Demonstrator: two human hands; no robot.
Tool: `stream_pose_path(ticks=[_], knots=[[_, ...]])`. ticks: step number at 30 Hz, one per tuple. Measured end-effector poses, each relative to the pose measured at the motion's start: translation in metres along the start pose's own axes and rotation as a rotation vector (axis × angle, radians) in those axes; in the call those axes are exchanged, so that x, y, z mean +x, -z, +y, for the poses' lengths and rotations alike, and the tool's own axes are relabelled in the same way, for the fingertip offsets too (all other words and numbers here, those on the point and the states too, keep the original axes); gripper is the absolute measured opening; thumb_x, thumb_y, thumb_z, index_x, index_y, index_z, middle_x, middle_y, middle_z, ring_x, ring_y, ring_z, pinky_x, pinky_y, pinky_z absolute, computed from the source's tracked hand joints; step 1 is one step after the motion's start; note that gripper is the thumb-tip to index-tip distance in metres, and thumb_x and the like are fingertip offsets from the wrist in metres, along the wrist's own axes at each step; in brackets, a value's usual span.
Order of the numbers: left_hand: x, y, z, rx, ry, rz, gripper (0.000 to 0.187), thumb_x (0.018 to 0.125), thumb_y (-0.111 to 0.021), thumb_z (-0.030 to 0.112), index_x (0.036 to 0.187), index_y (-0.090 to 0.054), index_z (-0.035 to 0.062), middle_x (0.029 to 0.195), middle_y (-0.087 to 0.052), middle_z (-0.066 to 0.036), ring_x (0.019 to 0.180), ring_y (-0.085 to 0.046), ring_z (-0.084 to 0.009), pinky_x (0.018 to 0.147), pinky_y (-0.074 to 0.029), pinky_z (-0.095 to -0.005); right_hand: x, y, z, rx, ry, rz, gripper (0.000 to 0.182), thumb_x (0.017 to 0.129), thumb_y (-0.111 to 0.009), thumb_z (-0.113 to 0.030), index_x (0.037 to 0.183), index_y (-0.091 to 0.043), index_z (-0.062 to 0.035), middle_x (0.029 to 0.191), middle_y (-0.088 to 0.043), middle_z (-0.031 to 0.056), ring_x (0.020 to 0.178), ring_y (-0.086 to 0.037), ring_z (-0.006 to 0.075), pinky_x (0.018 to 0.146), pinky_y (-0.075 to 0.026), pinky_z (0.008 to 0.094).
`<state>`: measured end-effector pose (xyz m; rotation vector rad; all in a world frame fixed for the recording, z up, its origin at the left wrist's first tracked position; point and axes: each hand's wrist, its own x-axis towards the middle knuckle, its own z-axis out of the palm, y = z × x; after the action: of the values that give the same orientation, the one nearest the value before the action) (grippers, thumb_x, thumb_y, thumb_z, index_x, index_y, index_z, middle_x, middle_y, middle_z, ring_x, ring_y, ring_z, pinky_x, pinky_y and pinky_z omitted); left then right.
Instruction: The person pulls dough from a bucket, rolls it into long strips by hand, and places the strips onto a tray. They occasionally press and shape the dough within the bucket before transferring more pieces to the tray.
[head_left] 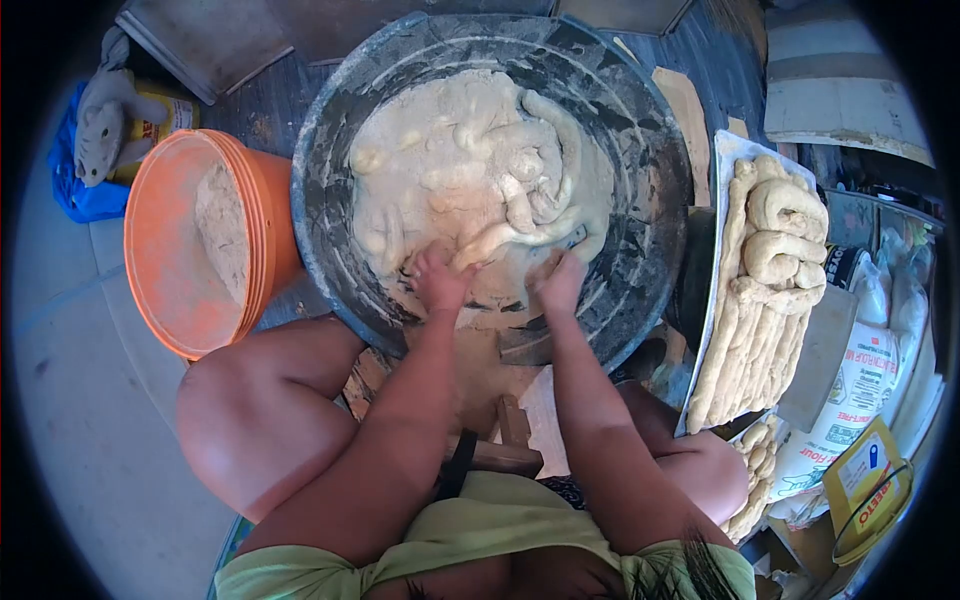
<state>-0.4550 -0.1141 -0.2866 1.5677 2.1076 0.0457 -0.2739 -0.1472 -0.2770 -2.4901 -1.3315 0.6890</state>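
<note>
A person in a green shirt [490, 535] is bending over a dark basin [645, 270], where dusty rope dough [500, 238] is lying coiled. At its near edge, the left hand [440, 280] is touching it and the right hand [558, 282] is curling close by; whether either is grasping, one cannot tell. An orange bucket [185, 250] is standing left, a tray [708, 320] of shaped dough [765, 300] resting right.

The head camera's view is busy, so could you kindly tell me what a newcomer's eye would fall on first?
Probably the big dark tub in the centre, with floury ropes of dough inside and the left hand and right hand at its near side. Next, the bright orange bucket to its left, then the slanted tray of pale dough strips to its right.
</note>
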Motion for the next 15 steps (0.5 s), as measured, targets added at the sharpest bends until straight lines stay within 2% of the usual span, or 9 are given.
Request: stream_pose_path(ticks=[3, 5, 7, 9, 10, 11, 12, 13, 15], knots=[[0.005, -0.001, -0.011, -0.045, 0.146, 0.045, 0.073, 0.064, -0.074, 0.048, 0.115, -0.050, 0.0023, 0.110, -0.054, -0.016, 0.104, -0.053, -0.0284, 0.089, -0.040, -0.0380, -0.014, -0.038, 0.001, 0.107, -0.205, -0.106, 0.070, 0.063, -0.075, -0.017, 0.120, -0.038, -0.0025, 0.113, -0.045, 0.0199, 0.109, -0.043, 0.0371, 0.093, -0.035, 0.0433], [0.015, 0.009, -0.009, -0.255, 0.247, -0.439, 0.072, 0.067, -0.071, 0.051, 0.114, -0.052, -0.0015, 0.106, -0.058, -0.018, 0.098, -0.056, -0.0316, 0.088, -0.042, -0.0358, -0.020, -0.054, -0.023, 0.048, -0.209, -0.118, 0.075, 0.062, -0.076, -0.016, 0.123, -0.034, -0.0024, 0.114, -0.044, 0.0204, 0.109, -0.042, 0.0372, 0.094, -0.035, 0.0426], [0.017, -0.002, -0.010, -0.397, 0.206, -0.489, 0.070, 0.070, -0.069, 0.051, 0.114, -0.053, -0.0016, 0.105, -0.060, -0.018, 0.097, -0.057, -0.0306, 0.086, -0.042, -0.0353, -0.017, -0.075, -0.037, 0.003, -0.218, -0.122, 0.080, 0.062, -0.077, -0.015, 0.126, -0.030, -0.0023, 0.115, -0.043, 0.0210, 0.110, -0.042, 0.0372, 0.095, -0.035, 0.0419], [0.016, -0.011, -0.017, -0.552, 0.176, -0.546, 0.068, 0.073, -0.067, 0.051, 0.114, -0.054, -0.0016, 0.104, -0.061, -0.017, 0.096, -0.058, -0.0297, 0.085, -0.043, -0.0348, -0.012, -0.090, -0.039, 0.084, 0.047, -0.147, 0.072, 0.063, -0.075, -0.013, 0.122, -0.037, 0.0003, 0.110, -0.049, 0.0213, 0.104, -0.049, 0.0364, 0.091, -0.040, 0.0419], [0.015, -0.014, -0.021, -0.773, 0.206, -0.615, 0.067, 0.075, -0.064, 0.051, 0.117, -0.053, -0.0004, 0.105, -0.061, -0.016, 0.099, -0.058, -0.0279, 0.086, -0.043, -0.0341, -0.005, -0.090, -0.036, 0.076, 0.050, -0.151, 0.072, 0.063, -0.075, -0.013, 0.122, -0.037, 0.0003, 0.110, -0.049, 0.0213, 0.104, -0.049, 0.0364, 0.091, -0.040, 0.0419], [0.014, -0.016, -0.024, -0.995, 0.233, -0.680, 0.067, 0.077, -0.062, 0.051, 0.120, -0.052, 0.0007, 0.107, -0.061, -0.015, 0.101, -0.057, -0.0261, 0.087, -0.042, -0.0333, 0.006, -0.087, -0.032, 0.253, -0.099, -0.299, 0.061, 0.065, -0.073, -0.010, 0.117, -0.044, 0.0025, 0.103, -0.054, 0.0201, 0.095, -0.054, 0.0343, 0.084, -0.045, 0.0401], [0.015, -0.020, -0.026, -1.000, 0.234, -0.678, 0.067, 0.077, -0.062, 0.051, 0.120, -0.052, 0.0007, 0.107, -0.061, -0.015, 0.101, -0.057, -0.0261, 0.087, -0.042, -0.0333, 0.015, -0.081, -0.030, 0.432, -0.249, -0.443, 0.050, 0.067, -0.071, -0.007, 0.111, -0.051, 0.0048, 0.096, -0.060, 0.0188, 0.085, -0.060, 0.0323, 0.077, -0.049, 0.0384], [0.018, -0.023, -0.029, -1.052, 0.248, -0.690, 0.063, 0.079, -0.059, 0.052, 0.117, -0.053, 0.0019, 0.102, -0.062, -0.013, 0.095, -0.059, -0.0244, 0.082, -0.045, -0.0330, 0.022, -0.071, -0.029, 0.432, -0.246, -0.441, 0.050, 0.067, -0.071, -0.007, 0.111, -0.051, 0.0048, 0.096, -0.060, 0.0188, 0.085, -0.060, 0.0323, 0.077, -0.049, 0.0384], [0.023, -0.025, -0.030, -1.101, 0.260, -0.709, 0.059, 0.082, -0.056, 0.053, 0.114, -0.055, 0.0031, 0.098, -0.063, -0.012, 0.089, -0.061, -0.0227, 0.077, -0.048, -0.0327, 0.031, -0.048, -0.028, 1.203, -0.628, -0.848, 0.033, 0.073, -0.065, -0.006, 0.103, -0.056, 0.0054, 0.090, -0.063, 0.0164, 0.075, -0.062, 0.0278, 0.069, -0.049, 0.0353]])
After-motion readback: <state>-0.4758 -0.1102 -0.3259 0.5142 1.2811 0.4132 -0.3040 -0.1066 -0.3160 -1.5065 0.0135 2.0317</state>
